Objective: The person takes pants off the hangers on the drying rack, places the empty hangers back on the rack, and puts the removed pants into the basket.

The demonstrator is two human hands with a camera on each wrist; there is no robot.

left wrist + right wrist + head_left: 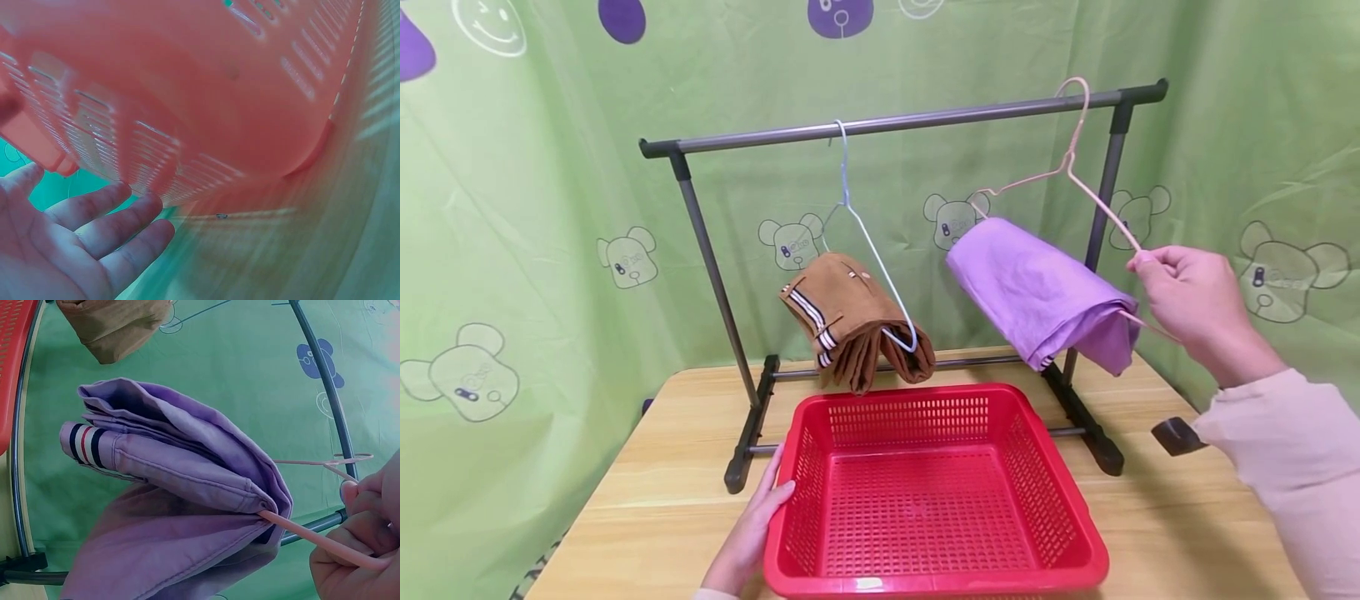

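Note:
My right hand (pixel 1198 300) pinches the right end of a pink clothes hanger (pixel 1101 204), whose hook is up at the rail. Folded purple trousers (pixel 1037 287) drape over its lower bar; their striped waistband shows in the right wrist view. On the left side of a red plastic basket (pixel 936 583), my left hand (pixel 752 529) lies with its thumb at the rim. Its fingers (pixel 125 240) extend fairly straight beside the slotted outer wall in the left wrist view. Brown folded trousers (pixel 842 308) hang on a blue hanger (pixel 872 246) at mid-rail.
A grey metal clothes rack (pixel 955 117) with black feet (pixel 748 446) stands on the wooden table (pixel 640 500) behind the basket. Green patterned curtain (pixel 535 250) encloses the back and sides. A small black object (pixel 1177 436) lies near my right sleeve.

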